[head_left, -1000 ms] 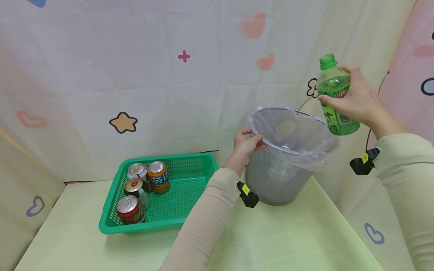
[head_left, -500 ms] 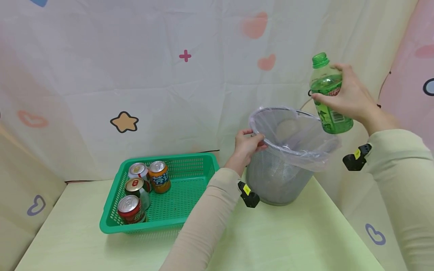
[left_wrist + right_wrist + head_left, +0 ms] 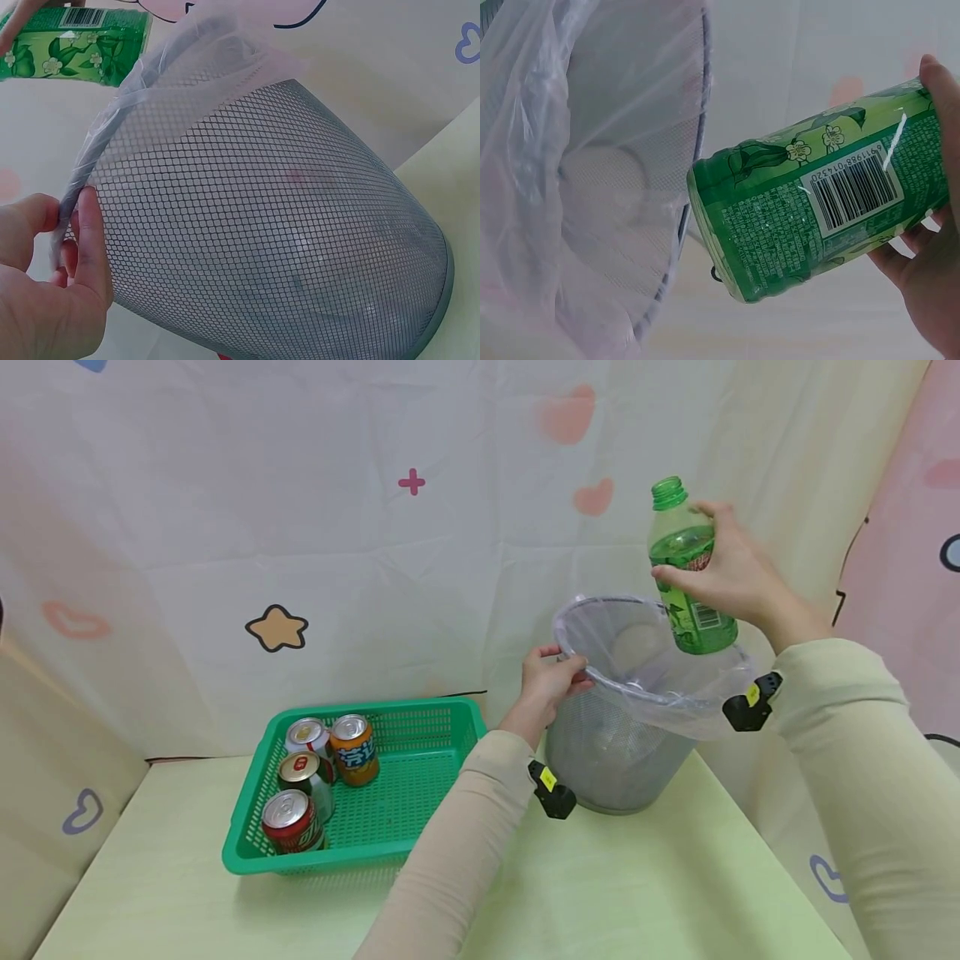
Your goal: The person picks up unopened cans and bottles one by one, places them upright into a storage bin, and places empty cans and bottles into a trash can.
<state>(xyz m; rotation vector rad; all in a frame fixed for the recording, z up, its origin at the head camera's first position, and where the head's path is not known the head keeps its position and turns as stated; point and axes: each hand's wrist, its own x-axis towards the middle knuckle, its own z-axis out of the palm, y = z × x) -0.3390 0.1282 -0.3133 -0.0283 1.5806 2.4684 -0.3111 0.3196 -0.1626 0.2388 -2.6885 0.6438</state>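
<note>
My right hand grips a green plastic drink bottle by its side, thumb across the front. The bottle leans slightly, its threaded neck up, with its base over the back right of the wire-mesh bin. In the right wrist view, the bottle's barcode label faces the camera and its base points toward the bin opening. My left hand pinches the bin's rim on its left side, where a thin clear liner bag is folded over. Left wrist view: thumb inside, fingers against the mesh.
Left of the bin stands a green plastic basket. It holds an orange can, a red can and other drink cans at its left end. A patterned curtain hangs behind the pale green table.
My right hand has carried the bottle leftward, from beside the bin to over its opening. The left hand keeps its hold on the rim.
</note>
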